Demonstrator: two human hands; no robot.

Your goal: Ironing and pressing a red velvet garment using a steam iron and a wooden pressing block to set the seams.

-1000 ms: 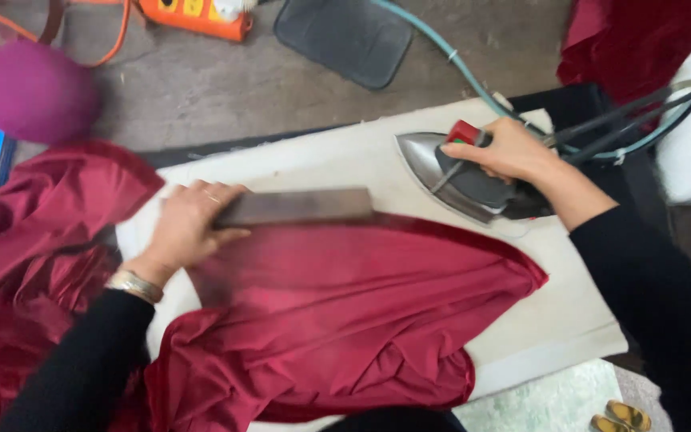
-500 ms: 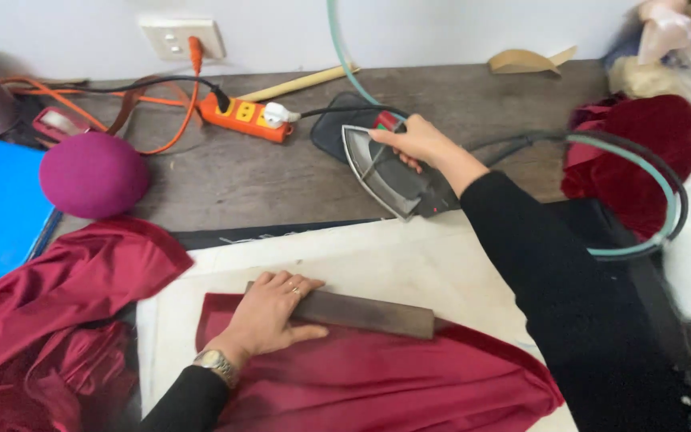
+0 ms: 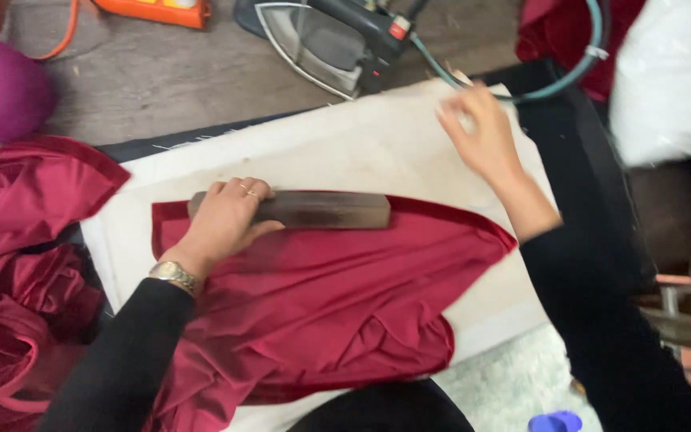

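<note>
Head view: the left hand [image 3: 221,220] presses flat, fingers curled over a dark, long wooden block [image 3: 313,210] that lies along the folded edge of the dark red satin fabric [image 3: 321,296] on the cream padded pressing board [image 3: 345,144]. The right hand [image 3: 481,136] hovers open and empty, blurred, near the grey steam iron [image 3: 325,44] parked on the wooden table [image 3: 161,72]. The seam seems under setting; next calls for steady downward pressure.

A single head-worn camera looks steeply down, fairly close, over the ironing board [image 3: 377,136], its right edge somewhat blurred.
</note>
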